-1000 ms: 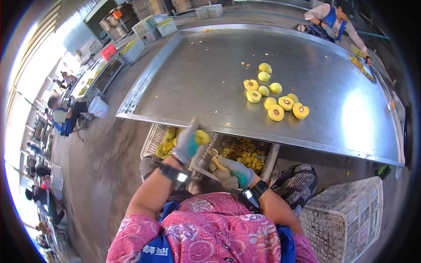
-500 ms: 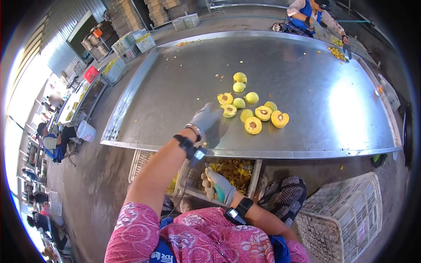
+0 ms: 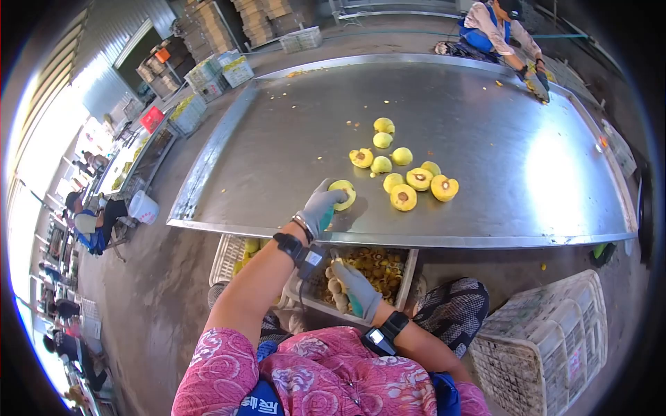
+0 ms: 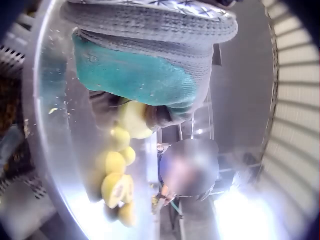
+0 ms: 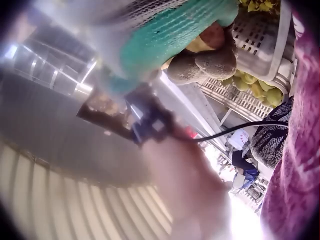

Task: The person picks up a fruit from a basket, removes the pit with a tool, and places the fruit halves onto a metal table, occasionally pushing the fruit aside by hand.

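Note:
In the head view, my gloved left hand [image 3: 319, 209] holds a yellow peach half [image 3: 345, 197] just above the metal table near its front edge. The left wrist view shows the grey and teal glove with the pale yellow fruit [image 4: 134, 120] at its darkened fingertips. Several more peach halves [image 3: 420, 179] lie on the table beyond, some cut side up with brown pits showing. My right hand [image 3: 361, 290], gloved alike, is over a crate [image 3: 411, 267] of yellow scraps and pits. Its stained fingers curl round a wooden-handled tool [image 5: 213, 36], mostly hidden by the hand.
The metal table [image 3: 277, 173] has a raised rim. A second crate [image 3: 223, 260] with yellow fruit stands left of the scrap crate, and a white crate [image 3: 548, 340] stands at right. Across the table another person [image 3: 496, 31] reaches over its far right corner.
My left hand passed from beside the crates onto the table and took a peach half from the near left of the group, drawing it back toward me. The right hand stays low over the scrap crate.

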The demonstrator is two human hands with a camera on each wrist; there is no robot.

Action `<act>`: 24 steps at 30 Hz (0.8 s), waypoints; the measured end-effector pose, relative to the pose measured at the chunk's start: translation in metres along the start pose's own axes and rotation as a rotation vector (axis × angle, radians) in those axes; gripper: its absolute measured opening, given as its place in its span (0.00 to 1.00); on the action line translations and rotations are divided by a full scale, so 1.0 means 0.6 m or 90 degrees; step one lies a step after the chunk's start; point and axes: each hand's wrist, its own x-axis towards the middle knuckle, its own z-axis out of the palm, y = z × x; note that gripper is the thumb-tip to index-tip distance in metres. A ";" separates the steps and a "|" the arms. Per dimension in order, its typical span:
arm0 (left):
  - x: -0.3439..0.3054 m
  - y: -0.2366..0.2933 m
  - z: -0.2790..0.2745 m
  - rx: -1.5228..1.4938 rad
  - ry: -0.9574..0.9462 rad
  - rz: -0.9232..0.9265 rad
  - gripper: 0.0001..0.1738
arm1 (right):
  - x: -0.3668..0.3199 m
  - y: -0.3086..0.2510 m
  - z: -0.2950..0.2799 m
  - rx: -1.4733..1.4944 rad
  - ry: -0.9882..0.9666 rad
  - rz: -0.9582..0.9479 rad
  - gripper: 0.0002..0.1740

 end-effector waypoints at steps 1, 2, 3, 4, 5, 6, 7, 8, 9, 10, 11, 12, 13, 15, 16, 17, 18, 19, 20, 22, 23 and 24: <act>-0.022 0.000 -0.007 -0.097 0.001 -0.006 0.25 | -0.003 -0.005 0.006 -0.043 0.014 -0.035 0.22; -0.050 0.006 -0.010 -0.196 0.003 -0.010 0.24 | -0.008 -0.013 0.012 -0.086 0.027 -0.070 0.21; -0.079 0.012 -0.011 -0.295 0.003 -0.013 0.22 | -0.011 -0.015 0.017 -0.129 0.040 -0.106 0.20; -0.109 0.022 -0.002 -0.327 -0.005 0.011 0.19 | -0.002 -0.015 0.026 -0.156 0.068 -0.193 0.18; -0.122 0.018 -0.009 -0.408 -0.026 0.003 0.19 | -0.008 -0.021 0.023 -0.181 0.056 -0.204 0.17; -0.133 0.011 -0.015 -0.489 -0.048 -0.007 0.19 | -0.011 -0.029 0.025 -0.222 0.071 -0.204 0.18; -0.143 0.004 -0.017 -0.571 -0.073 -0.018 0.20 | -0.013 -0.035 0.029 -0.262 0.088 -0.205 0.19; -0.152 -0.003 -0.017 -0.526 -0.053 0.008 0.20 | -0.006 -0.034 0.027 -0.322 0.107 -0.240 0.20; -0.161 -0.011 -0.015 -0.533 -0.040 0.016 0.20 | 0.007 -0.029 0.021 -0.382 0.126 -0.277 0.22; -0.171 -0.012 -0.006 -0.540 -0.028 0.023 0.20 | 0.017 -0.025 0.018 -0.416 0.137 -0.313 0.22; -0.181 -0.013 -0.001 -0.546 -0.017 0.031 0.20 | 0.026 -0.021 0.016 -0.451 0.150 -0.350 0.21; -0.189 -0.015 0.001 -0.542 -0.017 0.030 0.20 | 0.035 -0.015 0.016 -0.459 0.155 -0.386 0.19; -0.196 -0.018 0.003 -0.538 -0.017 0.028 0.20 | 0.035 -0.015 0.022 -0.465 0.163 -0.403 0.19; -0.206 -0.025 0.003 -0.513 -0.020 0.036 0.20 | 0.031 -0.017 0.034 -0.474 0.179 -0.419 0.19; -0.208 -0.030 0.002 -0.493 -0.023 0.045 0.20 | 0.030 -0.018 0.037 -0.478 0.183 -0.422 0.19; -0.210 -0.034 0.001 -0.473 -0.025 0.054 0.19 | 0.029 -0.018 0.040 -0.482 0.187 -0.425 0.19; -0.212 -0.039 0.001 -0.459 -0.017 0.076 0.20 | 0.032 -0.017 0.041 -0.486 0.187 -0.431 0.19; -0.215 -0.038 0.006 -0.445 -0.008 0.098 0.20 | 0.031 -0.017 0.045 -0.491 0.186 -0.436 0.19; -0.218 -0.036 0.011 -0.431 0.000 0.120 0.20 | 0.029 -0.018 0.049 -0.487 0.179 -0.419 0.20; -0.233 -0.021 0.025 -0.323 0.062 0.151 0.20 | 0.021 -0.022 0.057 -0.479 0.166 -0.384 0.20; -0.238 -0.015 0.030 -0.269 0.093 0.165 0.20 | 0.025 -0.017 0.055 -0.486 0.166 -0.394 0.20; -0.238 -0.017 0.032 -0.248 0.108 0.172 0.20 | 0.034 -0.009 0.051 -0.492 0.166 -0.405 0.21</act>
